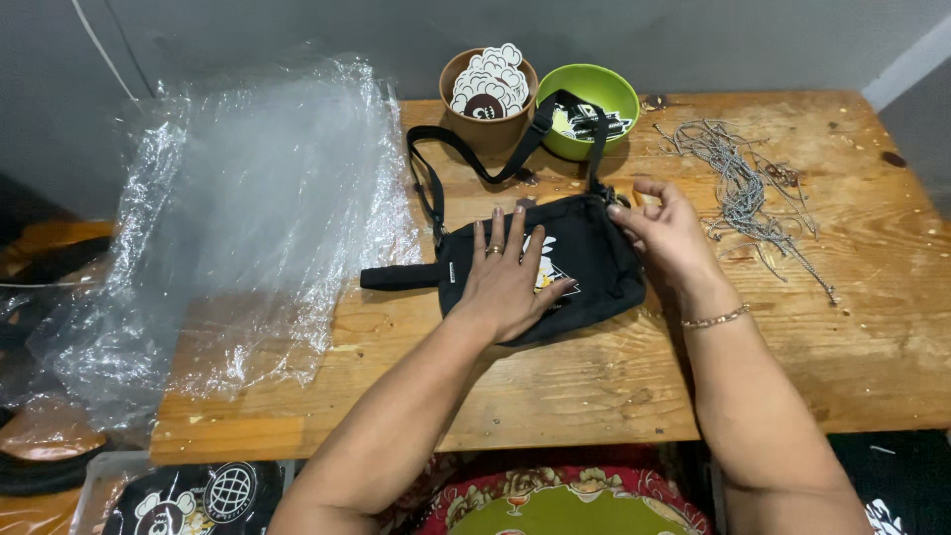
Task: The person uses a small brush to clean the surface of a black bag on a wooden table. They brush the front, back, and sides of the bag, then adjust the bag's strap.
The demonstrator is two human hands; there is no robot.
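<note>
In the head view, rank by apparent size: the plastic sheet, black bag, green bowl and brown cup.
1. Plastic sheet
2. Black bag
3. Green bowl and brown cup: too alike to rank, both partly covered.

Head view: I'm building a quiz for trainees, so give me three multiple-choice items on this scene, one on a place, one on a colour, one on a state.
1. Where do the metal chains lie?
A. right of the black bag
B. inside the green bowl
C. under the plastic sheet

2. What colour is the cup beside the green bowl?
A. white
B. brown
C. blue

3. How is the left hand?
A. clenched
B. flat on the bag
C. lifted

Answers: 1 A, the chains spread on the table right of the bag. 2 B, its wall is brown. 3 B, the fingers lie spread on it, while the right hand pinches the bag's upper corner.
</note>
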